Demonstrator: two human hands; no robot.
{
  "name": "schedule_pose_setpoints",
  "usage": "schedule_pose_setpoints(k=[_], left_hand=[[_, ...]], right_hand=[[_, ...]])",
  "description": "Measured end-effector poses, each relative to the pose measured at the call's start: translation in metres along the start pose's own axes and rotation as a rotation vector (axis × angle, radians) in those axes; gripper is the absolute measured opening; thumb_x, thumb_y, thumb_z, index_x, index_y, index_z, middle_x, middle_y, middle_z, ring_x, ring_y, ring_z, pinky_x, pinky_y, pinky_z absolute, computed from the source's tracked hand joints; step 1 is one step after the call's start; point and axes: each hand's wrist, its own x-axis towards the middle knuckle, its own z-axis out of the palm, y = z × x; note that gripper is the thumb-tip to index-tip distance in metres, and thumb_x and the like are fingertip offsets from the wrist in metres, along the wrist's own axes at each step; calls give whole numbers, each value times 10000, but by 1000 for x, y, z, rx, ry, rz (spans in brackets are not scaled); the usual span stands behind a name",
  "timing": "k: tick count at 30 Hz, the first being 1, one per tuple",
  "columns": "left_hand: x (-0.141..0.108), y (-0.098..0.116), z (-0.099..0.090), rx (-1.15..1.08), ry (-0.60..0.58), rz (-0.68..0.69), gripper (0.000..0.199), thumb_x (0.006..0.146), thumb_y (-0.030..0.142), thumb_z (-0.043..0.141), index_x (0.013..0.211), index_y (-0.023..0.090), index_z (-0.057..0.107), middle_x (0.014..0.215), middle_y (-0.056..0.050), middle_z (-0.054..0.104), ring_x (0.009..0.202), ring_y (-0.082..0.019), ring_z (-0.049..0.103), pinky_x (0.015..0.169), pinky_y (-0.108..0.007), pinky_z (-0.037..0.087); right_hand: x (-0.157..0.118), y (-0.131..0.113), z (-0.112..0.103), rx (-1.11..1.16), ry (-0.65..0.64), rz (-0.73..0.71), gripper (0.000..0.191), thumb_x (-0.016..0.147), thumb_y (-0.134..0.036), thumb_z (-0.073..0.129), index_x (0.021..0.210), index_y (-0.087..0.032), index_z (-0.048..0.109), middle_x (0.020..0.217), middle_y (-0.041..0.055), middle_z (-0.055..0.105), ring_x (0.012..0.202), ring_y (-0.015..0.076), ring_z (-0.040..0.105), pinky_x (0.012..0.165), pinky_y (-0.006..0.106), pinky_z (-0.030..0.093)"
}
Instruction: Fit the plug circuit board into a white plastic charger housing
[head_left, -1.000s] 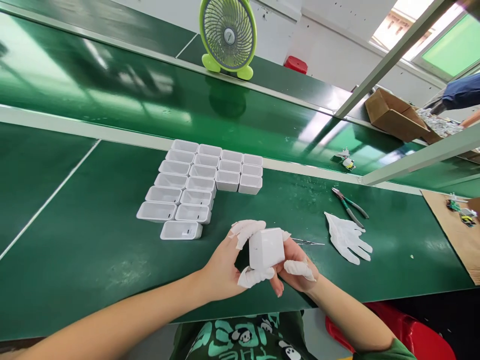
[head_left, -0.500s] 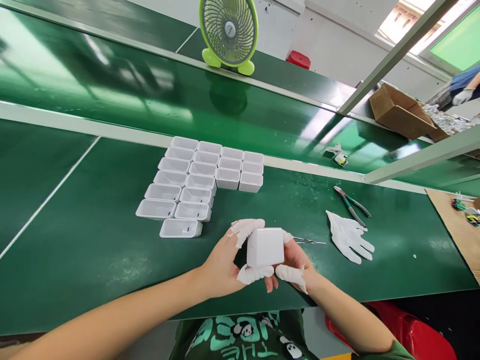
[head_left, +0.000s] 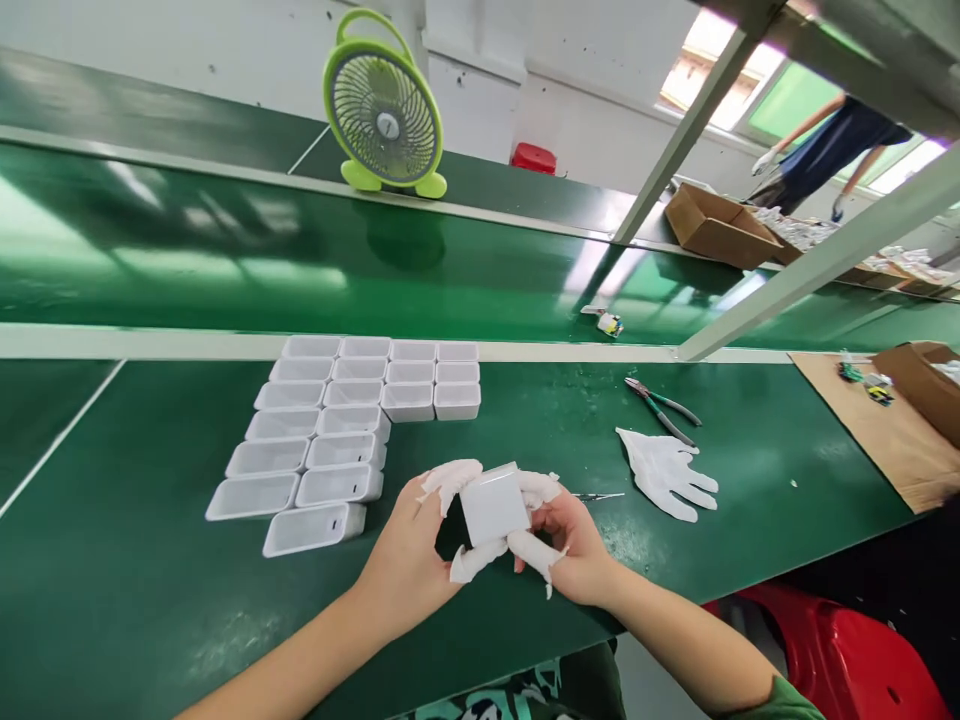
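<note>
Between both hands, above the green workbench, is a white plastic box [head_left: 495,508], its flat face turned up toward me. My left hand [head_left: 420,545] pinches its left side with wrapped thumb and forefinger. On the other side, my right hand [head_left: 562,535] grips the right edge, also with white wraps on the fingertips. Rows of open white plastic boxes [head_left: 274,458] stand to the left of the hands; several show a small dark slot. Metal tweezers [head_left: 600,496] lie just beyond my right hand, partly hidden by it.
Green-handled pliers [head_left: 664,410] and a white glove [head_left: 667,470] rest on the right of the bench. Behind stand a green fan [head_left: 386,125] and a cardboard box [head_left: 716,225]. A small part [head_left: 609,323] lies on the conveyor. Another person [head_left: 832,150] is at the far right.
My view has swung right and up, so the bench things appear further left. The held white box has tilted and turned in my hands; both still hold it.
</note>
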Motion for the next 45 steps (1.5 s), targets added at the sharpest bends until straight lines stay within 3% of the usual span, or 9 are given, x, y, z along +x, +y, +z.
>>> schedule_pose_setpoints(k=[5,10,12,15,19,22,28,34,45], left_hand=[[-5,-6,10,93,-22,34,614,875,284,595,1432,208,349,1247,-144,629,1107,-307,619,901,-445,537],[-5,-4,13,84,-64,49,603,871,274,571,1426,205,345,1229,-147,645,1106,-314,634,911,-470,542],[-3,-3,11,79,-69,29,560,880,274,552,1401,195,363,1222,-149,649,1112,-311,636,915,-470,548],[-2,-1,9,81,-81,-1,532,882,270,531,1380,175,368,1197,-157,653,1117,-307,647,909,-462,564],[-2,-2,12,70,-99,-10,509,867,278,533,1345,172,397,1205,-162,655,1129,-318,651,922,-494,564],[-2,-4,18,47,-93,-29,499,858,293,543,1325,155,434,1207,-173,666,1119,-335,656,916,-525,563],[-1,-8,20,-23,-121,-116,522,836,305,588,1330,172,486,1218,-155,674,1100,-311,665,936,-508,556],[-2,-9,24,-33,-80,-87,526,823,297,587,1324,171,487,1187,-158,687,1094,-325,668,931,-523,558],[0,-8,21,-13,-80,-57,538,801,285,604,1319,175,502,1176,-153,684,1092,-334,665,937,-523,556]], right_hand=[[-5,14,-3,-698,12,-405,135,911,-280,582,779,-256,564,576,-9,522,507,160,460,510,305,350],[-6,12,-21,-914,26,-597,117,939,-263,523,991,-259,627,656,28,619,543,187,526,530,326,408],[10,-3,-48,-1002,210,-447,224,953,-299,519,1150,-258,618,768,51,674,633,199,593,651,360,502],[60,-35,-110,-1178,416,-3,380,941,-328,551,1294,-189,568,926,84,687,828,241,640,828,416,535],[143,-56,-184,-1283,457,169,421,925,-292,643,1300,-126,550,1267,152,602,1142,290,593,963,463,514],[184,-49,-205,-1348,387,298,347,960,-352,625,1248,-164,586,1266,96,610,1089,240,634,916,452,556],[207,-32,-198,-1458,268,309,353,961,-347,625,1263,-169,579,1283,98,603,1096,241,634,914,455,562],[196,-45,-193,-1509,40,187,391,957,-343,628,1305,-181,555,1349,105,565,1172,266,599,966,492,533],[227,-57,-156,-1528,-275,245,324,963,-343,622,1241,-178,598,1266,92,617,1083,232,639,921,451,557]])
